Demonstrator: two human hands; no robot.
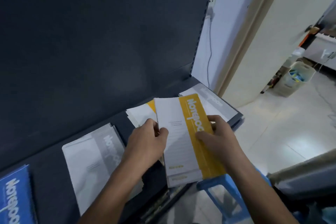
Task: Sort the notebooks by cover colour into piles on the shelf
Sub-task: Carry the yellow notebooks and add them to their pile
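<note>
A yellow-and-white notebook [183,138] is held above the front edge of the dark shelf [54,178]. My left hand [147,143] pinches its left edge and my right hand [216,136] grips its yellow right side. Behind it a pile of yellow-and-white notebooks [141,112] lies on the shelf. A grey-and-white pile [92,154] lies to the left, and a blue notebook pile [14,196] sits at the far left. Another grey notebook [212,103] lies at the shelf's right end.
The shelf's dark back panel [100,42] rises behind the piles. A blue plastic stool [218,185] stands below the held notebook. An open doorway at the right shows a white bin [298,78] on a tiled floor. A cable [211,42] hangs down the wall.
</note>
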